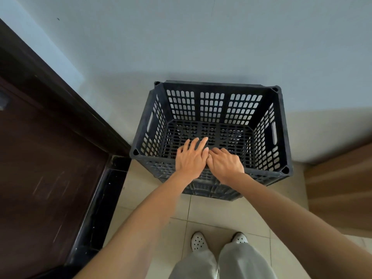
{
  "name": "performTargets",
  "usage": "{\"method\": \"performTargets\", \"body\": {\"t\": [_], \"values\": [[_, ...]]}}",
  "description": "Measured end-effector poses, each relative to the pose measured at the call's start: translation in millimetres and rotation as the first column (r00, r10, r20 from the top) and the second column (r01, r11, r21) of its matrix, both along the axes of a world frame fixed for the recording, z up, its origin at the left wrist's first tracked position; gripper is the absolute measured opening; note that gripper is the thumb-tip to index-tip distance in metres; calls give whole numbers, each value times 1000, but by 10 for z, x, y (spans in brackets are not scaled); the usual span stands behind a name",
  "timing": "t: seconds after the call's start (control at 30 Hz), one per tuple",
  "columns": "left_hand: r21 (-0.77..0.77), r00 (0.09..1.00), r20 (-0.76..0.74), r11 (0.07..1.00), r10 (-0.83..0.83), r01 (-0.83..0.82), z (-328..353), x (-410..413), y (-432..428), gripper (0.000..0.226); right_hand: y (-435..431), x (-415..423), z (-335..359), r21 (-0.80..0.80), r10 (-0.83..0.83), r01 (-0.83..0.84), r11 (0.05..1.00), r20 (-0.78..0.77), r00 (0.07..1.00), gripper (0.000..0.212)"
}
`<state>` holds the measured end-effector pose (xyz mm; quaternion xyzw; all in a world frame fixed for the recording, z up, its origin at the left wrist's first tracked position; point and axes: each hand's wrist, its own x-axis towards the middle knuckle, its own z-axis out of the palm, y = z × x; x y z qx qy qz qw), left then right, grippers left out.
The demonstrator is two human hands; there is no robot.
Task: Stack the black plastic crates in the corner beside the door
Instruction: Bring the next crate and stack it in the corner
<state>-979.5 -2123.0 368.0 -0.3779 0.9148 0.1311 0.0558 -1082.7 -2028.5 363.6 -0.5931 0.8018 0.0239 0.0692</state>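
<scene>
Top crate (213, 106) sits at frame centre on a lower crate (211, 191), tucked against the wall just right of the door (40, 158), so the stack looks largely built, and I can't tell whether more crates wait out of view. The left hand (190, 158) lies flat with fingers straight over the near rim while the right hand (224, 165) curls its fingers round that rim, likely squaring the crate up. No brand, label or writing shows anywhere.

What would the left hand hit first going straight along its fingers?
The left hand would likely meet the slotted floor of the top black plastic crate, else its far wall; depth unclear.
</scene>
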Motion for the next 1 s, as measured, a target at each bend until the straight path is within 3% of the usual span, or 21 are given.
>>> {"method": "performTargets", "body": {"t": [0.1, 0.2, 0.27, 0.4, 0.57, 0.8, 0.93, 1.0], "values": [[56, 999, 32, 998, -25, 23, 116, 56, -21, 49, -47, -51, 52, 134, -38, 9, 991, 215, 976, 38], [-57, 995, 47, 994, -87, 90, 290, 197, -100, 48, -146, -16, 197, 112, -130, 91, 989, 409, 903, 35], [-129, 997, 39, 989, -68, 72, 404, 351, -143, 44, -234, 71, 324, 54, -85, 69, 996, 424, 902, 31], [-236, 996, 24, 969, 89, -81, 639, 747, -156, 34, -470, 379, 623, -59, 144, -132, 990, 359, 922, 31], [-280, 946, -28, 906, 323, -317, 856, 1311, 93, 31, -585, 870, 873, -148, 440, -415, 898, 330, 835, 33], [-224, 700, -10, 681, 714, -697, 779, 2103, 1196, 38, -318, 1479, 904, -81, 766, -786, 613, 304, 566, 31], [-204, 462, -18, 449, 887, -870, 707, 2432, 2034, 38, 116, 1921, 857, -69, 864, -890, 450, 286, 415, 5], [-192, 339, -20, 329, 941, -925, 678, 2531, 2521, 40, 433, 2119, 808, -71, 901, -937, 343, 306, 307, 4]]}}
